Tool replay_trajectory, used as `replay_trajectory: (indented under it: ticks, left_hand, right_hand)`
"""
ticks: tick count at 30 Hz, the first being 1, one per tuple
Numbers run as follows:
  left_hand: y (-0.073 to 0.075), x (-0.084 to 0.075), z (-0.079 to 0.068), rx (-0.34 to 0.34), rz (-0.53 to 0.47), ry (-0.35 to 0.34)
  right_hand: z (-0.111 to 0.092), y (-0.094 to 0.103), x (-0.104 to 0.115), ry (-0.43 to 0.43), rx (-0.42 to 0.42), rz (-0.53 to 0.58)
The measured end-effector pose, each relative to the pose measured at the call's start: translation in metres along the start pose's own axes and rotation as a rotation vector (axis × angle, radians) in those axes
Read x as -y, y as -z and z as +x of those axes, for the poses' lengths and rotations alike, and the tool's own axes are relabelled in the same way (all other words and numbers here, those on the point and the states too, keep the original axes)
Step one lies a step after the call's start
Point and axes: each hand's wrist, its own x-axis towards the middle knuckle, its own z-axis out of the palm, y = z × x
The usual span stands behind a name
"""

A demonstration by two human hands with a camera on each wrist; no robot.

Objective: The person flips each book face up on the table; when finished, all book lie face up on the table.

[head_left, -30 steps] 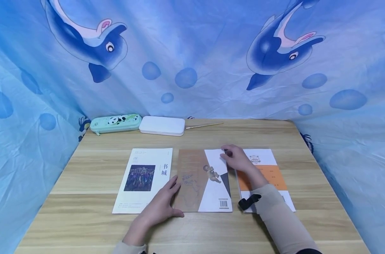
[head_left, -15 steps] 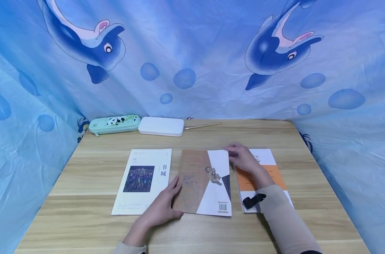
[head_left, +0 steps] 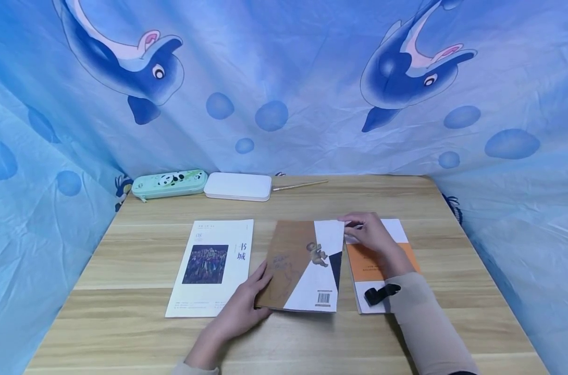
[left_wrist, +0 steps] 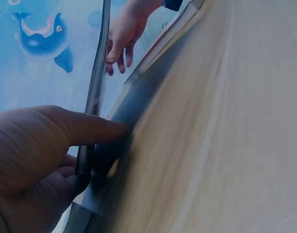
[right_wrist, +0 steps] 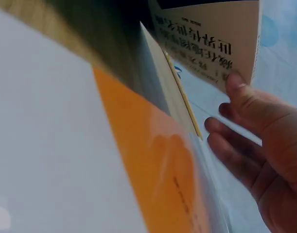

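A thin book (head_left: 295, 260) with a brown and white back cover is raised at its right side above the table, between my two hands. My left hand (head_left: 242, 307) holds its lower left corner. In the left wrist view the book's dark edge (left_wrist: 96, 82) stands between the thumb and the fingers. My right hand (head_left: 373, 237) pinches the upper right corner. The right wrist view shows the thumb on the book's other cover (right_wrist: 211, 43), which bears printed characters; the index finger is partly hidden behind it.
A white book with a dark picture (head_left: 206, 263) lies on the left. Under the right forearm lies a white and orange book (head_left: 363, 268). A green panda pencil case (head_left: 171, 184), a white case (head_left: 238, 186) and a thin brush (head_left: 300, 185) lie along the back edge, before a blue dolphin curtain (head_left: 312, 140).
The middle book lay flat one second ago; its right side has since come up and it has turned slightly. The right hand has moved right with the corner; the left has stayed nearly in place.
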Motion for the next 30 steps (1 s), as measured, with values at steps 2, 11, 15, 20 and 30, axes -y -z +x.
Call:
replay_trajectory:
  ticks: [2,11,15,20,30]
  left_hand:
    - [0.0,-0.001,-0.001,-0.042,0.006,-0.007]
    - [0.005,-0.002,0.0,-0.296,-0.059,0.039]
    - [0.007,-0.002,0.001,-0.382,-0.108,0.013]
    - [0.01,-0.004,0.001,-0.419,-0.083,-0.054]
    - [0.015,-0.003,0.0,-0.509,-0.103,-0.09]
  right_hand:
    - [-0.001,0.002,0.0,-0.01,-0.011,0.031]
    - [-0.002,0.012,0.007,0.096,-0.005,0.362]
    - [-0.001,0.015,0.015,0.201,-0.044,0.421]
    - [0.003,0.017,0.025,0.213,-0.136,0.446]
    - [0.0,0.023,0.062,0.152,-0.255,0.314]
